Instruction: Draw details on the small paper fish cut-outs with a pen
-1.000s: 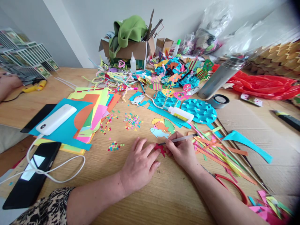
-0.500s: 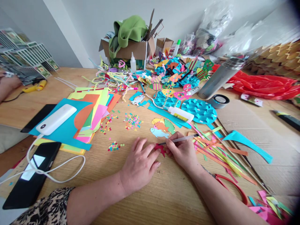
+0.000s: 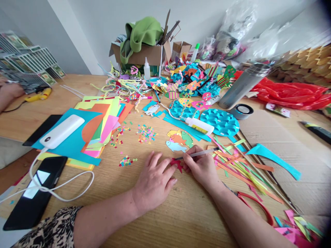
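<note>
My right hand (image 3: 201,166) pinches a thin pen refill (image 3: 204,152), its tip down at a small red paper cutout (image 3: 178,164) on the wooden table. My left hand (image 3: 155,179) lies flat with its fingers spread, its fingertips pressing on the left side of the red cutout. Part of the cutout is hidden under the fingers. Just beyond it lie paper fish in light blue (image 3: 176,146), orange (image 3: 178,138), yellow and green. Piles of paper confetti (image 3: 146,133) and small round dots (image 3: 127,161) are left of them.
Coloured paper sheets (image 3: 69,132), a power bank (image 3: 62,131) and a phone (image 3: 36,193) lie left. Paper strips (image 3: 243,162) and red-handled scissors (image 3: 258,205) are right. Behind stand a glue bottle (image 3: 199,126), a steel flask (image 3: 244,86) and a cardboard box (image 3: 141,55). Another person's hand (image 3: 11,91) shows far left.
Almost nothing differs. Both hands stay in place over the red cutout, and the refill has barely shifted.
</note>
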The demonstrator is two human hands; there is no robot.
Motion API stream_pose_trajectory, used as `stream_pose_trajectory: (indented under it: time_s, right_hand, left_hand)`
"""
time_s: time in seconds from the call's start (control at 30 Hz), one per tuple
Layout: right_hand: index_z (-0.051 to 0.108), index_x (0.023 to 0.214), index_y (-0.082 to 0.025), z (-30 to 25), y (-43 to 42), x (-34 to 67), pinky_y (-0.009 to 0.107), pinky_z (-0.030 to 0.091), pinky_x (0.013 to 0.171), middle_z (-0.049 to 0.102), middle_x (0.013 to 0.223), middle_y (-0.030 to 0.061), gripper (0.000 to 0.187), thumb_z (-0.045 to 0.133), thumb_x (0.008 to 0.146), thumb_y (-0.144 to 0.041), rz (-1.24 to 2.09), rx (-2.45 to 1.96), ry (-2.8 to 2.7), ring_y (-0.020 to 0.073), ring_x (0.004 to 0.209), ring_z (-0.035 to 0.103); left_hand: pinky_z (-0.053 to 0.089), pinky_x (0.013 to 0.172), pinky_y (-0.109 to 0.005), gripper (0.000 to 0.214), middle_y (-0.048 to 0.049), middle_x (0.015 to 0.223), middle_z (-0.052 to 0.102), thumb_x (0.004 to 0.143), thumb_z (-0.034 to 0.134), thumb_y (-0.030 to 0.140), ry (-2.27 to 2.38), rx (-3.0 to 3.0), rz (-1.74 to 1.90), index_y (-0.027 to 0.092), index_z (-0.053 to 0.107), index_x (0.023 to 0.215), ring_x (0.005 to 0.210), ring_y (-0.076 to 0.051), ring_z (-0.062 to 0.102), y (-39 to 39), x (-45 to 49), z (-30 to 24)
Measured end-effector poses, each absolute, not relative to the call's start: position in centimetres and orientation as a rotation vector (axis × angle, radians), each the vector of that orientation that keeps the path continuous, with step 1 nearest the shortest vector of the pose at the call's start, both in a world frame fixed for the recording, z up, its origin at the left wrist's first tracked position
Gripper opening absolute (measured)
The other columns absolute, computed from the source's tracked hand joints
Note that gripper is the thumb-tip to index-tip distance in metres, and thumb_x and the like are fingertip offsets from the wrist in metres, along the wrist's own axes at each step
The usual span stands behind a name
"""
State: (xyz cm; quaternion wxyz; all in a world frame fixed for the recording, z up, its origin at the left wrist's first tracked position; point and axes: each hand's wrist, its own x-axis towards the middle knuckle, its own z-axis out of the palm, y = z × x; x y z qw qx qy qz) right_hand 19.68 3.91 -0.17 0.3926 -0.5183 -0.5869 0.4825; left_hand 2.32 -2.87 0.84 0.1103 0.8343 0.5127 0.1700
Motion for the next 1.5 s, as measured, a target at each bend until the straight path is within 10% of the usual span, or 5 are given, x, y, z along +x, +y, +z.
stream_pose_trajectory:
  time_s: [1.5]
  right_hand:
    - [0.051, 0.068, -0.021, -0.54, 3.99, 19.67, 0.022, 0.035, 0.036, 0.055, 0.048, -0.0028, 0.022, 0.064, 0.081, -0.034, 1.188, -1.274, -1.518, 0.0103, 0.035, 0.047]
  left_hand:
    - [0.03, 0.112, -0.053, 0.032, -0.0086, 0.125, 0.054, 0.092, 0.058, 0.03, 1.498, 2.44, 0.495, 0.019, 0.058, 0.123, 0.125, -0.031, 0.038, -3.06, 2.43, 0.82]
